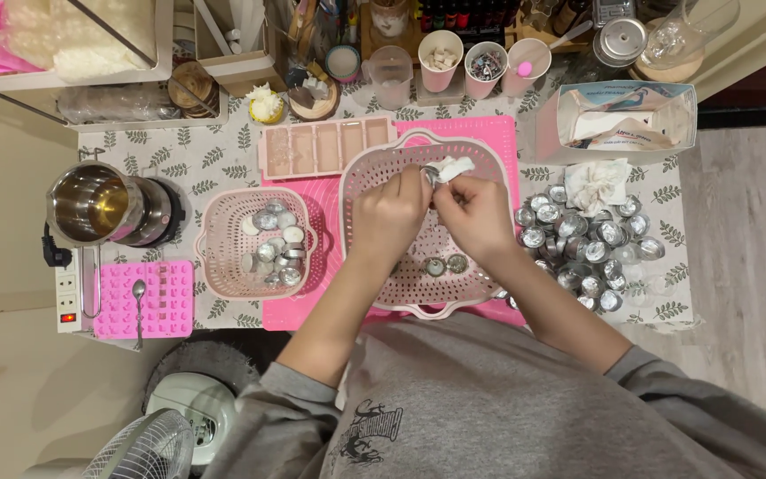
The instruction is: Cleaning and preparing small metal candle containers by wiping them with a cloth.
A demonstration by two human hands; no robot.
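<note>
Left hand (389,215) pinches small metal cup (428,176); right hand (476,215) pinches white tissue (450,168), touching cup's right, over large pink basket (489,155).

Open cardboard box (624,120): sitting at two o'clock on the table (179,160), rectangular, white walls with light-blue print, holding white paper wrappers. Clear plastic bag (108,104): lying at ten o'clock on a shelf tray. No signs or screens showing.
</note>
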